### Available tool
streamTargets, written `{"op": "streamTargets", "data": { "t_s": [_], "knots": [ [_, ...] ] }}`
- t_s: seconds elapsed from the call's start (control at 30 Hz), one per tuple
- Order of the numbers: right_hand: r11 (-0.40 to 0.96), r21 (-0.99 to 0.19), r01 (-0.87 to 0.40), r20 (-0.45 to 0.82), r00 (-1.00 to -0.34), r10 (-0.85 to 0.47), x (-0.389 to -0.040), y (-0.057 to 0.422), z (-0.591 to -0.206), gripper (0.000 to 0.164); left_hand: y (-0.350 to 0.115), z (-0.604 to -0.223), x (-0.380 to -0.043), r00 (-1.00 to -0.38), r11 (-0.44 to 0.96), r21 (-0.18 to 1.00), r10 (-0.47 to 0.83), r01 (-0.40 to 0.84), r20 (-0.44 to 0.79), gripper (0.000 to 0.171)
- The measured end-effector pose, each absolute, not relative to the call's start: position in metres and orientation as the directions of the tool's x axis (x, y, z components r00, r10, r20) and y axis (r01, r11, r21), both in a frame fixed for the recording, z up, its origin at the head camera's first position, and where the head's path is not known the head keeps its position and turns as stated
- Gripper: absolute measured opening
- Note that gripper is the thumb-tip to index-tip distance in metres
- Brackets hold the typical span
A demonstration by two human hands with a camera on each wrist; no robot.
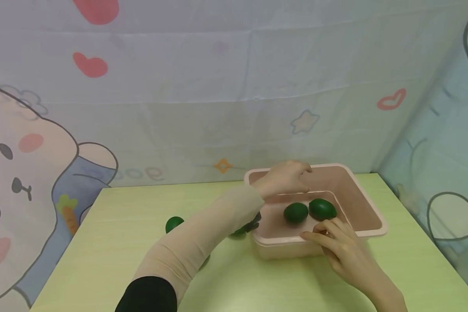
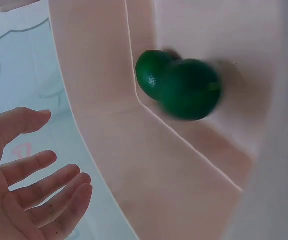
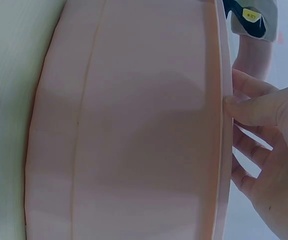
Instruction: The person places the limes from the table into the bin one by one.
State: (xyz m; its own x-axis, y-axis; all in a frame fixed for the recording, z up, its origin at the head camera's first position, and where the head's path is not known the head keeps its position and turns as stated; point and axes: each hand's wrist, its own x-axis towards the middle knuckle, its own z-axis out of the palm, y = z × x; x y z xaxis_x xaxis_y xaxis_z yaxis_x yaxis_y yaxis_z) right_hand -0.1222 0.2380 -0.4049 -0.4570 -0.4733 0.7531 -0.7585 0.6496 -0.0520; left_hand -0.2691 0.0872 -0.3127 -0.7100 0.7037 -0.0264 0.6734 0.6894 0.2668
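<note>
A pale pink plastic basin (image 1: 364,203) stands on the table. Inside it lie two smooth dark green limes (image 1: 296,213), one beside the other. My left hand (image 1: 286,177) is over the basin's far side, with its fingers spread and nothing held. In the left wrist view, both limes (image 2: 191,90) lie apart from the left hand (image 2: 39,185). My right hand (image 1: 343,247) grips the basin's near rim. The right wrist view has the thumb of that right hand (image 3: 268,130) on the outer side of the rim, the other fingers partly hidden behind it.
Left of the basin, a green lime (image 1: 174,223) is on the light green table (image 1: 113,242). More green fruit (image 1: 238,233) shows partly from behind the left forearm. A patterned cloth (image 1: 203,86) hangs behind the table.
</note>
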Motion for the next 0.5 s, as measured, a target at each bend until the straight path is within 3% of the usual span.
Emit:
{"op": "streamTargets", "data": {
  "t_s": [0.5],
  "knots": [
    [0.643, -0.054, -0.764, 0.754, -0.454, -0.475, -0.1231, 0.2386, -0.4045, 0.046, 0.0843, -0.3056, -0.2655, -0.718, 0.684, 0.31, 0.696, 0.66, -0.006, 0.046]
  ]
}}
